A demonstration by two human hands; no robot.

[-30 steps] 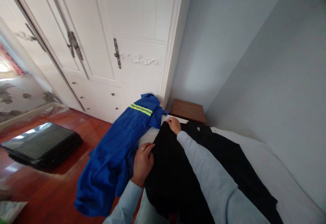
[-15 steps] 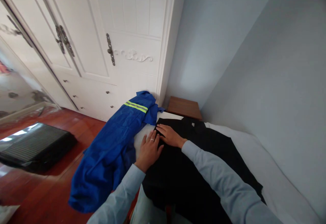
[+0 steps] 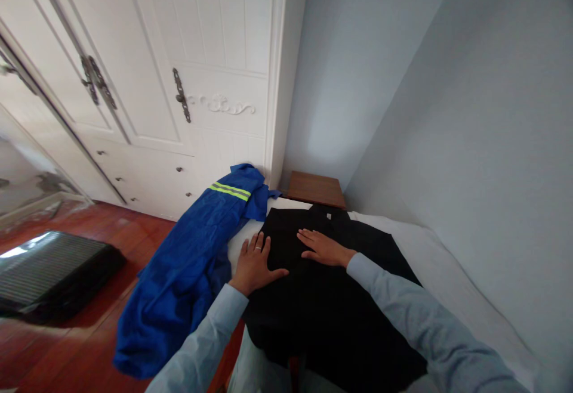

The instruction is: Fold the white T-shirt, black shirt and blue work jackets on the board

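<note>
Black garment [image 3: 322,303] spread flat across the near end of a white-sheeted bed [image 3: 443,279], collar end pointing toward the far wall. Left hand [image 3: 255,262] pressed palm-down at the garment's left edge, fingers spread and extended, a ring on one finger; nothing gripped. Right hand [image 3: 323,247] likewise flat and open on the upper middle of the dark cloth, fingers pointing left, just beside the left hand but not touching it. Both forearms in pale blue-grey sleeves. Small pale tag [image 3: 329,216] at the neckline of the garment, too small for any writing to be read. To the left, touching the black cloth's edge, a crumpled blue work jacket [image 3: 192,274] draped over the bed's side and hanging toward the red-brown wooden floor [image 3: 67,345], with a yellow-green and grey reflective stripe [image 3: 230,191] near its top; no lettering visible there. Beyond the bed's far end, a brown wooden nightstand [image 3: 316,189] tucked between a white wardrobe [image 3: 179,83] with ornate dark metal handles and the pale wall. On the floor at far left, a dark ribbed flat object [image 3: 49,265], not identifiable.
</note>
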